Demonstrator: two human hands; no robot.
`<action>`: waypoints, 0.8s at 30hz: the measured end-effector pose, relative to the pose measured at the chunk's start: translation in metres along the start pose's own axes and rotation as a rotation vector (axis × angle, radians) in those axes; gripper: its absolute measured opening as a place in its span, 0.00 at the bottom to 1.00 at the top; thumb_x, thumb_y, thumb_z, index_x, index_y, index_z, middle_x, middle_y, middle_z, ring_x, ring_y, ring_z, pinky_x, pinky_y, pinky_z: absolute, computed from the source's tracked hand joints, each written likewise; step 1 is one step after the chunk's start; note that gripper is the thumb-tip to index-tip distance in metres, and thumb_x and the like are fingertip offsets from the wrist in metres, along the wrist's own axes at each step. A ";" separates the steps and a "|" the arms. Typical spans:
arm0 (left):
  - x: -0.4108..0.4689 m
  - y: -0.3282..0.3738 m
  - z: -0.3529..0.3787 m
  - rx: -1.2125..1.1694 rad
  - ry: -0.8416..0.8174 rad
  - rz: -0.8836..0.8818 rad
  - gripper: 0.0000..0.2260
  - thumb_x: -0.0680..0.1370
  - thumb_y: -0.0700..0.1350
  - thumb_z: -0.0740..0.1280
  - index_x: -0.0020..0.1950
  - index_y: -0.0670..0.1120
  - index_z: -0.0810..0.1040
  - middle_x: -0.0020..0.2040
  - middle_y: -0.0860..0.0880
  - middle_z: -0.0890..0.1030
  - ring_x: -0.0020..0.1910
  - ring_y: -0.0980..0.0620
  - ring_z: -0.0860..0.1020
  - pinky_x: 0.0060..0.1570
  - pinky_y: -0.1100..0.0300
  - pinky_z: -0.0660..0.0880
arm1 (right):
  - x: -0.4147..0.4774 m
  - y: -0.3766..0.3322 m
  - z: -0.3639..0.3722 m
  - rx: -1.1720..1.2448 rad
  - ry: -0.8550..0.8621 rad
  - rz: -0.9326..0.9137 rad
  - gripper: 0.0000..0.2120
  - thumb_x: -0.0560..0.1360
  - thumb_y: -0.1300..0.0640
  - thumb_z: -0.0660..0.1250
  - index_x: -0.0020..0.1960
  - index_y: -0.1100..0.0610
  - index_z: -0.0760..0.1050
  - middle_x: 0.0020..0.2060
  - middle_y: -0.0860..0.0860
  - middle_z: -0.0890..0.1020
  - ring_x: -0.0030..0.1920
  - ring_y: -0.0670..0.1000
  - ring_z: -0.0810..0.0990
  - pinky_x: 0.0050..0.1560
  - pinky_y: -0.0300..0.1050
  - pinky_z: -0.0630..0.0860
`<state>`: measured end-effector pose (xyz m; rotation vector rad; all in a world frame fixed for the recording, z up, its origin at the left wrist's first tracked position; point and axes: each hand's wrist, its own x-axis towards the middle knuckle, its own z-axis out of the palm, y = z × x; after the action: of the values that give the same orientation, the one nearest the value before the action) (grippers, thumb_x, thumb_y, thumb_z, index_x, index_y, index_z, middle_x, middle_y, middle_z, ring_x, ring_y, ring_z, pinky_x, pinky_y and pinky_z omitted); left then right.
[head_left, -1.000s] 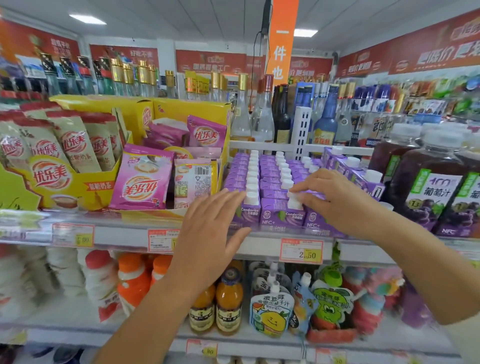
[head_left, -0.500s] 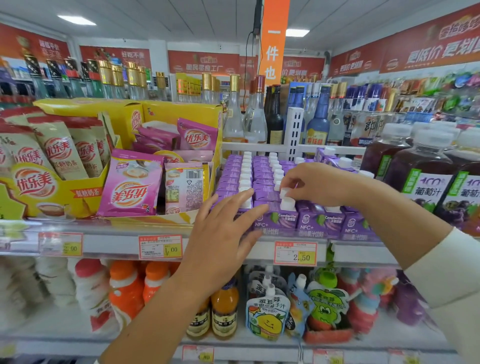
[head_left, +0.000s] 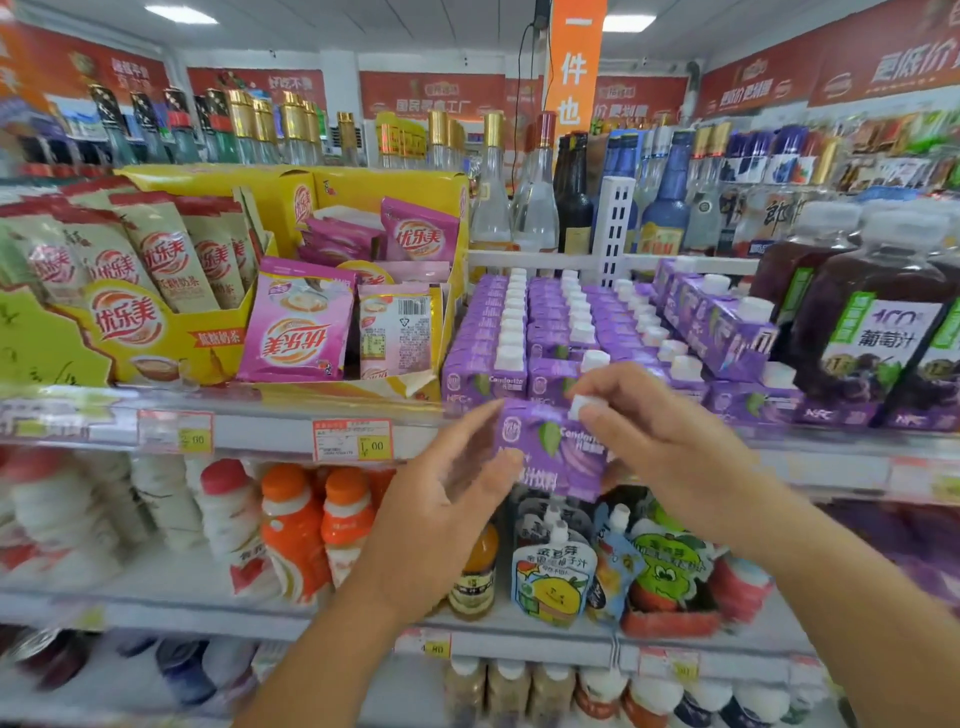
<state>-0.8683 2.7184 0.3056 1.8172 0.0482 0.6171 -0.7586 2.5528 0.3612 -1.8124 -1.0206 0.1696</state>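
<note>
Right between my right thumb and forefinger is the little white cap (head_left: 583, 406) of a purple carton (head_left: 545, 452). So my right hand (head_left: 670, 447) is pinching it by the top, with the rest of the fingers curled loosely under the pinch. The carton is off the shelf, in the air in front of the shelf edge (head_left: 249, 431), tilted slightly, label facing me.

My left hand (head_left: 441, 504) is just left of the carton, fingers (head_left: 483, 421) straight and a bit spread, gripping nothing. The thumb tip sits right at the carton's left edge (it's blurry there, so I can't tell if it's actually touching).

Just behind my fingertips are the rows (head_left: 519, 332) of the same drink, packed tight with caps up. Past my right knuckles, off to the right, stand the big dark juice bottles (head_left: 872, 332).

Left of my left fingers there's a price tag (head_left: 352, 440) on the shelf edge, and above it pink packets (head_left: 298, 332) next to a yellow box (head_left: 171, 343).

Below my hands, one shelf down, are orange bottles (head_left: 293, 525) left of my left wrist and cartoon pouches (head_left: 550, 577) right under the carton.
</note>
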 end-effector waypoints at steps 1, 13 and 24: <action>-0.009 -0.005 -0.001 -0.046 -0.011 -0.054 0.23 0.73 0.57 0.67 0.68 0.58 0.73 0.61 0.63 0.80 0.60 0.66 0.77 0.59 0.69 0.74 | -0.005 0.008 0.012 0.053 -0.008 0.039 0.04 0.80 0.51 0.60 0.50 0.47 0.73 0.34 0.45 0.76 0.36 0.46 0.78 0.38 0.43 0.79; -0.085 -0.047 -0.008 -0.340 0.155 -0.431 0.17 0.72 0.49 0.66 0.61 0.52 0.78 0.52 0.51 0.86 0.51 0.53 0.84 0.49 0.61 0.81 | -0.069 0.060 0.103 0.501 0.044 0.205 0.18 0.70 0.55 0.70 0.58 0.51 0.73 0.52 0.46 0.83 0.55 0.48 0.81 0.47 0.43 0.80; -0.107 -0.051 -0.014 -0.411 0.151 -0.463 0.17 0.71 0.47 0.67 0.60 0.52 0.78 0.53 0.49 0.86 0.53 0.52 0.83 0.50 0.61 0.80 | -0.085 0.061 0.112 0.522 0.050 0.220 0.17 0.70 0.58 0.70 0.58 0.54 0.74 0.53 0.48 0.84 0.56 0.48 0.82 0.47 0.43 0.82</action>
<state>-0.9524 2.7125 0.2211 1.2983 0.4043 0.3947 -0.8370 2.5627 0.2299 -1.4336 -0.6593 0.4767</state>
